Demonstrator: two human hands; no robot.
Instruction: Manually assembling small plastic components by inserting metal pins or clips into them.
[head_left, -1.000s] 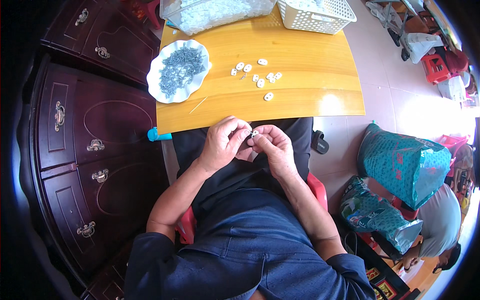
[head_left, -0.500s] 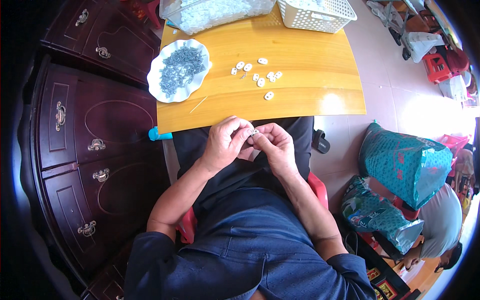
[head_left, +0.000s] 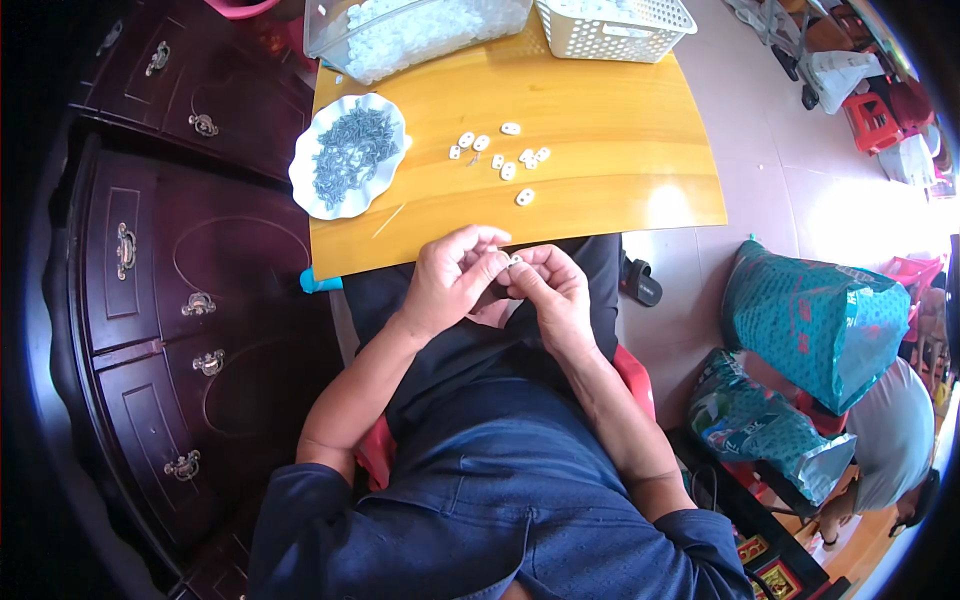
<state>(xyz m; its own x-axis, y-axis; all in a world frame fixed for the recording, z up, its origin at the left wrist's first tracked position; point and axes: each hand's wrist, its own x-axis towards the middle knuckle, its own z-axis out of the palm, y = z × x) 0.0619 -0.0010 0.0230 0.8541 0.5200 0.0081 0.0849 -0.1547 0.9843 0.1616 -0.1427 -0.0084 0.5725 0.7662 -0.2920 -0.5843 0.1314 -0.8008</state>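
My two hands meet over my lap, just off the near edge of the wooden table (head_left: 560, 100). In my right hand (head_left: 556, 296), a small white plastic piece (head_left: 515, 260) is pinched between thumb and index finger. My left hand (head_left: 445, 285) is curled beside it, thumb tip close to the piece; what its fingers hold is too small to make out. Several flat white pieces with dark holes (head_left: 508, 172) lie scattered on the table, a tiny metal bit (head_left: 473, 160) among them. A white scalloped plate (head_left: 301, 170) at the left bears a heap of thin dark metal screws or nails (head_left: 352, 148).
A thin light stick (head_left: 388, 221) lies below the plate. A clear bin (head_left: 324, 42) and a perforated white basket (head_left: 610, 46), both holding white pieces, stand at the far edge. Dark wooden cabinets (head_left: 140, 330) line the left. Teal bags (head_left: 810, 310) and a bending person (head_left: 893, 435) are at right.
My left index finger has lifted and stretched out to the right, away from the thumb. My right hand keeps its pinch on the white piece. The view has shifted slightly.
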